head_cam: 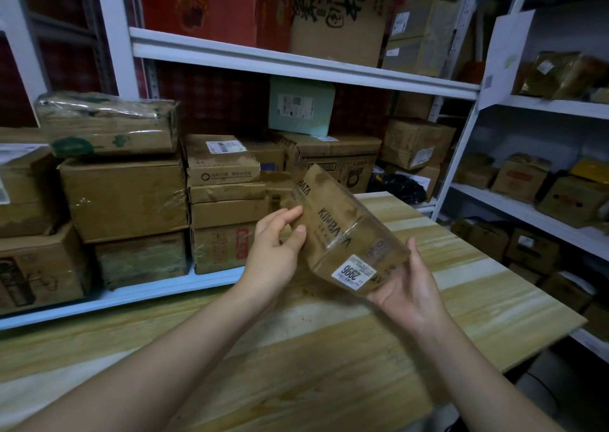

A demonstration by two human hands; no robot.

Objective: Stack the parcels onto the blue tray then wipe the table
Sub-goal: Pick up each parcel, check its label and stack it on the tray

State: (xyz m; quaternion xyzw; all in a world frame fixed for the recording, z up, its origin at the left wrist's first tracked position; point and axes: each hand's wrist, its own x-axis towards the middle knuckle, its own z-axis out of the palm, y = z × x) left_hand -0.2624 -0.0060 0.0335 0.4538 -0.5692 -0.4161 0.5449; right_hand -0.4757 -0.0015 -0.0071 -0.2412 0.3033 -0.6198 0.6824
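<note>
1. We see the parcel (336, 230) held in the air above the table (329, 365), just toward 3 o'clock of the view's centre. It is tilted, its length running from 11 down to 5 o'clock.
2. The left hand (275, 250) grips the parcel's side at 9 o'clock, thumb and fingers curled onto the edge. The right hand (407, 294) cups the low corner at 5 o'clock, palm up, thumb along the side. We judge that the lower hand bears the weight while the other steers.
3. The blue tray is out of view, so we cannot tell where it lies.
4. The parcel is a brown cardboard box with crisp edges, sheathed in glossy clear tape. A white label (354, 272) sits on its near end. That slick wrap likely explains the two-handed hold.
5. The table is pale, matt, wood-grained board. At 10 o'clock, taped cartons (125, 197) crowd a white metal shelf (148, 291).
</note>
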